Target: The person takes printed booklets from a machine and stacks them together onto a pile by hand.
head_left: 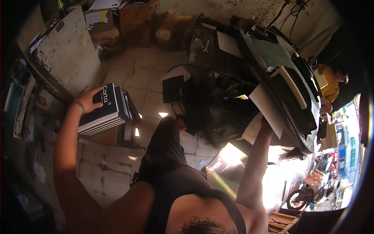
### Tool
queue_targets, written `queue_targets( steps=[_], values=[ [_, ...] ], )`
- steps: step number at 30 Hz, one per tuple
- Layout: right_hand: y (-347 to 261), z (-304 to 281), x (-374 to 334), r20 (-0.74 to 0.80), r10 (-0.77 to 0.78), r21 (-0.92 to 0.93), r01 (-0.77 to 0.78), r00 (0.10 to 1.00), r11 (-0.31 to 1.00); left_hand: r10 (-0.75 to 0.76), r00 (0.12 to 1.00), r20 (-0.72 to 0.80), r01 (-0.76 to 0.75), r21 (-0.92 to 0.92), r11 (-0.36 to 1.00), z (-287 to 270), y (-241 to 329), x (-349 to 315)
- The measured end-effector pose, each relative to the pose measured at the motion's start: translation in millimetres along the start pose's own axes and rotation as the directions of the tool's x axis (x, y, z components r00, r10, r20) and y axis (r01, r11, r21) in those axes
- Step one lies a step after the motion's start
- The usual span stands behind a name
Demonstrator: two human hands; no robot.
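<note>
At far left, an upright pale panel [68, 50] borders the workspace, its lower right corner just beyond the left hand [89, 100]. The left hand lies on the top cover of a stack of dark-covered books [101, 124], near the stack's upper left corner; thumb and fingers are spread apart and not visibly closed on any book. The stack rests on a low brown stand [112, 137], covering most of its top; the stand's near edge shows below the lowest book. The step in hand appears to be handling or steadying this stack with the left hand while the right arm works at the opposite side. Judged from this posture, a lift calls for closing thumb and fingers around a cover edge and keeping the lower books aligned. To the right of the stand, the tiled floor [140, 72] offers lateral room, bounded by a single dark book [172, 91] beyond and by the person's leg [163, 140] on the near side. At right, the right hand [266, 124] is mostly hidden behind a tilted pale board [268, 109]; whether it grips the board cannot be told. The board stands along the near left edge of the dark worktable [269, 50], where clearance is tight: any withdrawal should follow that curved edge outward. Past the worktable's right edge, a co-worker in a yellow shirt [332, 87] limits reach on that side.
</note>
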State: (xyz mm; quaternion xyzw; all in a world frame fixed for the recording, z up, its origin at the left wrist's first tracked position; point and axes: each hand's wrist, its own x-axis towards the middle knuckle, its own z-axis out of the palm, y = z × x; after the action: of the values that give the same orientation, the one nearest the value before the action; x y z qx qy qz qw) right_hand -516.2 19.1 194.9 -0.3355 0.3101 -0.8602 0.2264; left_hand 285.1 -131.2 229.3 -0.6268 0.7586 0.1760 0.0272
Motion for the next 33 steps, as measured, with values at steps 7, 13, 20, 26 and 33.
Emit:
queue_targets(
  steps=[7, 13, 20, 26, 33],
  values=[
    [-18.2, -18.2, 4.0, -0.078, 0.009, -0.004, -0.009, 0.997, 1.000, 0.009, 0.989, 0.145, -0.020, 0.074, 0.997, -9.3, -0.8, 12.6],
    [-48.7, -46.5, -10.6, -0.159, 0.035, -0.050, -0.044, 0.987, 0.998, 0.055, 0.997, 0.061, -0.056, 0.010, 0.998, 1.6, 1.9, 16.4],
    [-68.6, -64.4, -12.5, -0.186, 0.027, -0.094, -0.046, 0.982, 0.995, 0.020, 0.958, -0.286, -0.051, -0.103, 0.993, 17.8, 35.0, -20.0],
    [-76.7, -70.1, -2.2, -0.146, -0.013, -0.133, -0.006, 0.989, 0.991, 0.300, 0.595, -0.745, -0.550, -0.106, 0.828, 68.6, 133.3, -70.6],
    [-86.0, -118.3, 2.3, -0.419, 0.244, 0.548, 0.030, 0.875, 0.836, 0.566, 0.747, -0.348, -0.660, -0.480, 0.577, 192.7, 204.1, -90.2]
  ],
)
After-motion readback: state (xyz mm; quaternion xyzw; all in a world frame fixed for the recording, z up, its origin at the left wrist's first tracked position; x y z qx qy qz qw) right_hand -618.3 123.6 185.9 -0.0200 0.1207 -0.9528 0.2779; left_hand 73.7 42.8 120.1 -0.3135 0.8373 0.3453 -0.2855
